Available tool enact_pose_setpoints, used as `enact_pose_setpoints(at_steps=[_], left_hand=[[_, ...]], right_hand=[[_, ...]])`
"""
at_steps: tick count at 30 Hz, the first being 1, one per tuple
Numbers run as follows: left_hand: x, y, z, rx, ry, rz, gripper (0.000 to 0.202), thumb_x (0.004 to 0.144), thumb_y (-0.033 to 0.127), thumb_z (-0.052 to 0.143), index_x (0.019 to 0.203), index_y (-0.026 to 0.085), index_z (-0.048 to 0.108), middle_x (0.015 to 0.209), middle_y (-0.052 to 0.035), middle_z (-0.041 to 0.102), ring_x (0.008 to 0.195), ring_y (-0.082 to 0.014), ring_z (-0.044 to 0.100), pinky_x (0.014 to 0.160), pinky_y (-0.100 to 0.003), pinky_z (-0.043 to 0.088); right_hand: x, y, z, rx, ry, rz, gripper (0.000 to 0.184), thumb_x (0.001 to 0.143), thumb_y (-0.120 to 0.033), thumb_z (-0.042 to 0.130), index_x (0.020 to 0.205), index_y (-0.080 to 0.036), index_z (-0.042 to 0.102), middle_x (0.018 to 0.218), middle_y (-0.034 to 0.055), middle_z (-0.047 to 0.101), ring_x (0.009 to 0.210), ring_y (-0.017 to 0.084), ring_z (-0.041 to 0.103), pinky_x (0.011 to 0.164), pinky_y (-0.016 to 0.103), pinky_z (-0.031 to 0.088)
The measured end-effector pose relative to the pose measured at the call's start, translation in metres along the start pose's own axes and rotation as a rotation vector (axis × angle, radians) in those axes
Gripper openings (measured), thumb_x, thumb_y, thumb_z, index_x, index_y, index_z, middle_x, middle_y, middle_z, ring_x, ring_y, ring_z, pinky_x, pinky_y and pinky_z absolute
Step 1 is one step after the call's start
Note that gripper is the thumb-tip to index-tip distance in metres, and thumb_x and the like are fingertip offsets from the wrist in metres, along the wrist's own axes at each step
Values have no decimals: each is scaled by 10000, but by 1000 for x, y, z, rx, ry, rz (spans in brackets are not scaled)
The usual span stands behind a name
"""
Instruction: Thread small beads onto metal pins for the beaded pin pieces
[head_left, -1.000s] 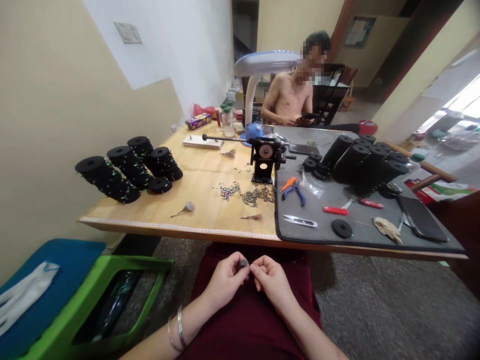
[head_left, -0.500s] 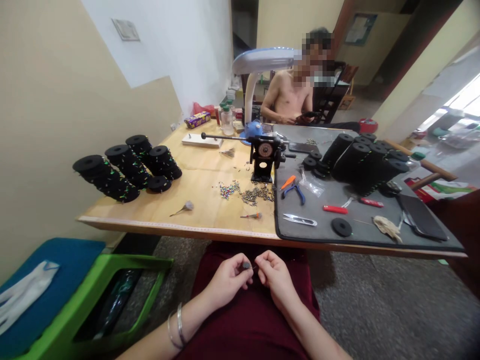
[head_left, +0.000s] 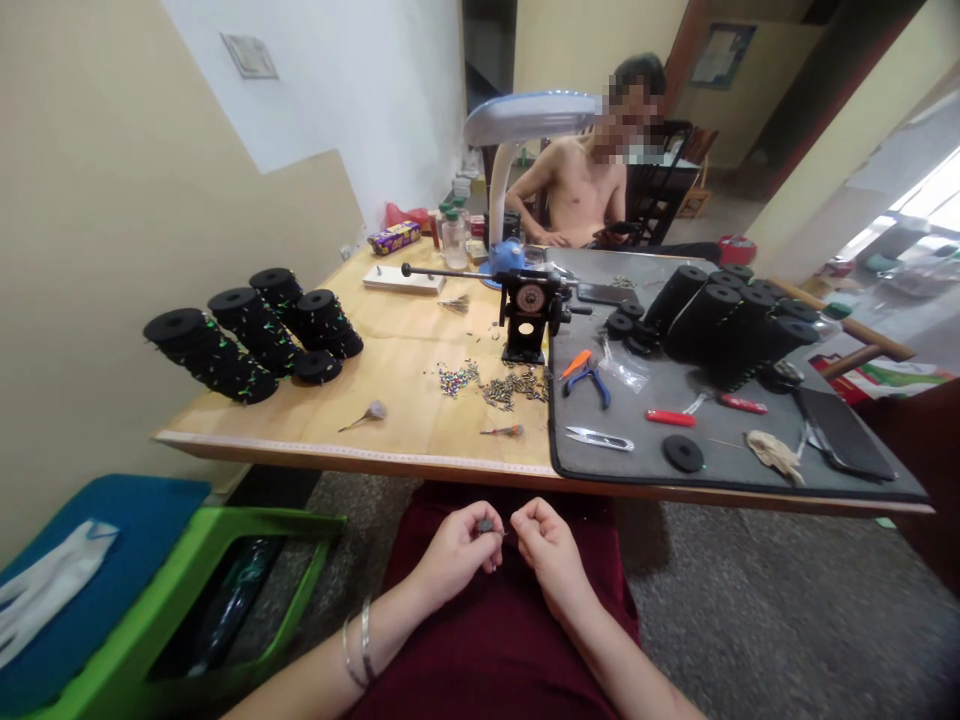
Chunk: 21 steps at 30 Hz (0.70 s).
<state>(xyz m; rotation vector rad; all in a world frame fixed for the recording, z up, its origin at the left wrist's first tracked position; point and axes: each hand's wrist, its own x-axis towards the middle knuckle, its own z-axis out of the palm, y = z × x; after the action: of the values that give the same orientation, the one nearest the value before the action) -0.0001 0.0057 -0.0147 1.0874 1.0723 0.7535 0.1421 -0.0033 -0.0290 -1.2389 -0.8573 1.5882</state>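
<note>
Both hands are above my lap, just in front of the table's edge. Between the bent fingers of my left hand point(head_left: 457, 555) sits a small dark round piece point(head_left: 485, 524); its kind is unclear. My right hand point(head_left: 553, 550) is closed in a pinch close beside it, fingertips pointing at the left hand. Whatever the right fingers hold is too fine to make out. On the table beyond lie a pile of small metal pieces point(head_left: 514, 388), a patch of coloured bits point(head_left: 457, 380) and a thin tool with an orange band point(head_left: 502, 431).
A black hand-cranked winder point(head_left: 525, 315) stands mid-table before a desk lamp point(head_left: 525, 118). Black foam spools point(head_left: 247, 330) are stacked left, more point(head_left: 705, 315) right. Pliers point(head_left: 589, 385), thread snips point(head_left: 600, 439) and a foam disc point(head_left: 682, 453) lie on the grey mat. Another person point(head_left: 585, 190) sits behind.
The dark piece has turned slightly and shifted a little left and up in my left fingers. My right hand has barely moved. The person behind has moved an arm back.
</note>
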Motion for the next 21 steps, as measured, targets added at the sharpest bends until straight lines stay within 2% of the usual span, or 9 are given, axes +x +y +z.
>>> enact_pose_setpoints(at_steps=[5, 12, 17, 19, 21], left_hand=[[1, 1, -1, 140, 70, 111, 50, 689, 189, 559, 648, 162, 551, 573, 35, 507, 540, -100, 443, 539, -219, 361], [-1, 4, -2, 271, 138, 95, 140, 714, 272, 624, 673, 139, 642, 548, 31, 513, 523, -102, 408, 525, -224, 322], [-2, 2, -7, 142, 134, 116, 155, 736, 295, 625, 811, 159, 622, 577, 56, 448, 529, -96, 398, 527, -210, 332], [-2, 0, -8, 67, 105, 84, 169, 760, 293, 593, 875, 170, 588, 605, 58, 442, 521, -93, 401, 515, -205, 340], [-3, 0, -8, 80, 112, 95, 157, 778, 291, 572, 886, 178, 575, 642, 42, 480, 541, -101, 430, 529, -211, 359]], right_hand=[[-1, -1, 1, -13, -29, 12, 363, 704, -477, 653, 654, -202, 422, 436, -125, 293, 393, 47, 210, 405, 194, 138], [0, -1, -1, -34, -55, 19, 365, 710, -501, 644, 680, -192, 452, 439, -114, 335, 404, 52, 234, 415, 197, 151], [-2, -2, -4, -110, -135, 70, 332, 701, -472, 650, 768, -166, 542, 467, -108, 332, 421, 58, 231, 427, 204, 154], [-3, -3, -3, -169, -170, 71, 281, 698, -424, 647, 702, -166, 536, 467, -97, 350, 432, 59, 238, 438, 208, 159], [-3, -4, -1, -211, -178, 53, 246, 686, -371, 638, 628, -177, 499, 467, -91, 359, 440, 59, 237, 448, 211, 164]])
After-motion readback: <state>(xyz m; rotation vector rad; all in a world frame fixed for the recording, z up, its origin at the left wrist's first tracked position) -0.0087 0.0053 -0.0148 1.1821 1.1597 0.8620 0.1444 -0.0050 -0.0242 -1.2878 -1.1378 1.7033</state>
